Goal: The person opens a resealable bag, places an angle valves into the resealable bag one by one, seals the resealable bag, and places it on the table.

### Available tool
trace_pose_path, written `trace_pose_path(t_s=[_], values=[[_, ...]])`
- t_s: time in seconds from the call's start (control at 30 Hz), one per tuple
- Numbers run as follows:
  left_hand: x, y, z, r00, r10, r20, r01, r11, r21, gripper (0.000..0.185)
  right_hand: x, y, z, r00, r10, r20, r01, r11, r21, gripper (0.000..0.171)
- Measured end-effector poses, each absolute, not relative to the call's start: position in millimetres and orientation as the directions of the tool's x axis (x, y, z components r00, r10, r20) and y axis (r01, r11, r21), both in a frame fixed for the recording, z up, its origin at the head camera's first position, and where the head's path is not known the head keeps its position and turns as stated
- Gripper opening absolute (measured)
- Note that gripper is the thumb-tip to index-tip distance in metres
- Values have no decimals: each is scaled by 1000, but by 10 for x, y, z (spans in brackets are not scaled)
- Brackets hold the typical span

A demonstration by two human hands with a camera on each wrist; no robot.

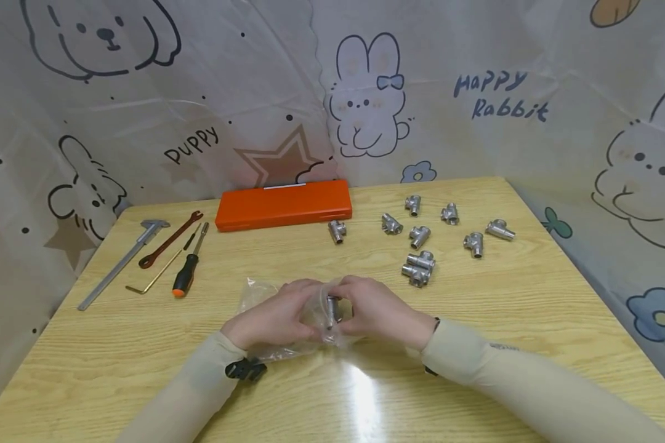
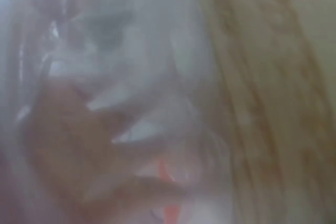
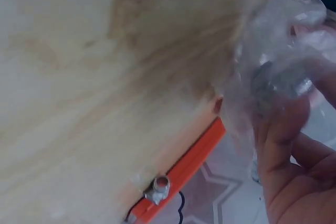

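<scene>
Both hands meet low over the pale wood-grain table [image 1: 476,344], fingers curled round a crinkled clear plastic bag [image 1: 260,294] with a small silver metal tee pipe fitting [image 1: 333,309] held between them. The left hand [image 1: 271,320] bunches the film; the right hand [image 1: 378,309] pinches the fitting through it. I'd judge the fitting dense, rigid and smooth, best taken across its body, while the bag is thin, limp and slippery. Further silver fittings [image 1: 419,268] lie just beyond the right hand. An orange case [image 1: 284,205] sits farther off.
</scene>
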State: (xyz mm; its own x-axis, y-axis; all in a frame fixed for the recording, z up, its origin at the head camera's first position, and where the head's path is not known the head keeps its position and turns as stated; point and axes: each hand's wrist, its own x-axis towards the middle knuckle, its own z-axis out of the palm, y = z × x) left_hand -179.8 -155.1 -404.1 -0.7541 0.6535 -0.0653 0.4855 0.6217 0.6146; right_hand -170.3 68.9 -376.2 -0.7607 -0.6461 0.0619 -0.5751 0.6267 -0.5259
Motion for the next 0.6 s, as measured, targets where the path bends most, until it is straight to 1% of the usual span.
trace_pose_path(t_s=[0.17, 0.3, 0.37, 0.5, 0.6], values=[[-1817, -1553, -4062, -736, 675, -49, 520, 610, 598, 85, -1727, 599, -3855, -744, -667, 43, -603, 642, -473, 63], [-1835, -1553, -4088, -727, 685, -53, 542, 619, 569, 87, -1733, 605, -3894, -729, -683, 48, -629, 641, -441, 52], [-1843, -1556, -4091, -723, 688, -67, 543, 626, 560, 88, -1720, 632, -3873, -732, -680, 48, -634, 653, -415, 54], [-1849, -1562, -4084, -717, 690, -94, 537, 633, 557, 91, -1697, 802, -3743, -739, -672, 55, -632, 661, -404, 54], [-1847, -1555, -4068, -717, 687, -115, 525, 641, 560, 92, -1761, 1064, -3613, -723, -684, 95, -662, 647, -378, 49]])
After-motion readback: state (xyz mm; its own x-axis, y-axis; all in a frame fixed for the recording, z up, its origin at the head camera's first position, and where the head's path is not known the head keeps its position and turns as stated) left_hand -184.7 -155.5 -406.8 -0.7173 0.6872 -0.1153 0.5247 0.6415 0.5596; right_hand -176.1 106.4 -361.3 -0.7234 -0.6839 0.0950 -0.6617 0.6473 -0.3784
